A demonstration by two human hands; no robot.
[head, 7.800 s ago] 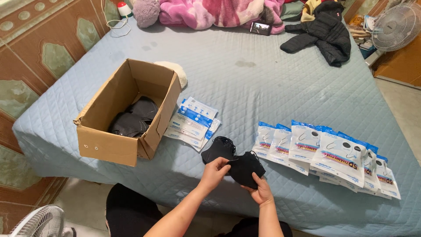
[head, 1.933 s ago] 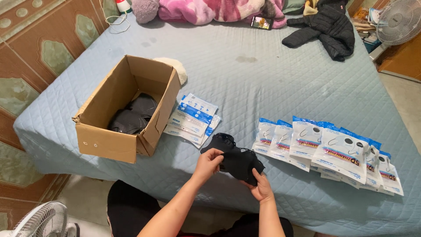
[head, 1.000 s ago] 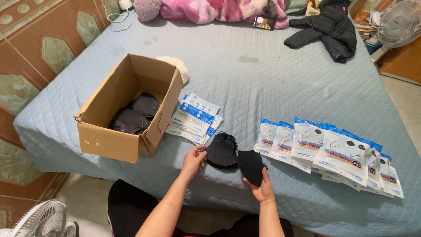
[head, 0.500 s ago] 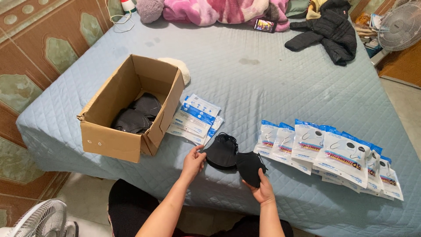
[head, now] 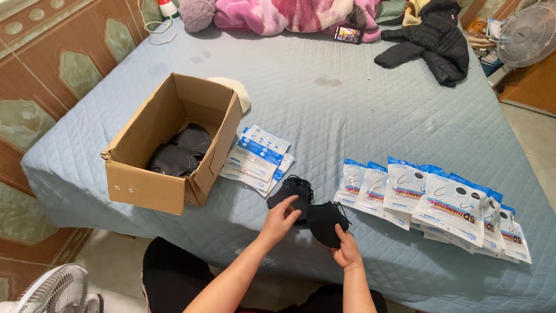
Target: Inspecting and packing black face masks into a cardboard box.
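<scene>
My right hand [head: 346,251] pinches the lower edge of a black face mask [head: 326,222] just above the bed's near edge. My left hand [head: 280,218] reaches toward a small pile of black masks [head: 291,189] lying on the quilt, its fingers touching the pile's near side. An open cardboard box [head: 174,150] with more black masks inside stands to the left. A stack of empty blue-and-white pouches [head: 258,157] lies beside the box. A row of filled mask packets [head: 434,197] fans out to the right.
The blue quilted bed [head: 359,110] carries a black jacket [head: 431,40], a phone [head: 348,33] and pink bedding [head: 278,13] at its far side. A cream round item [head: 237,91] lies behind the box. Fans stand at the lower left [head: 52,290] and upper right [head: 530,32].
Both hands held one mask together earlier. Since then my left hand has let go and moved onto the pile, while my right hand keeps its mask.
</scene>
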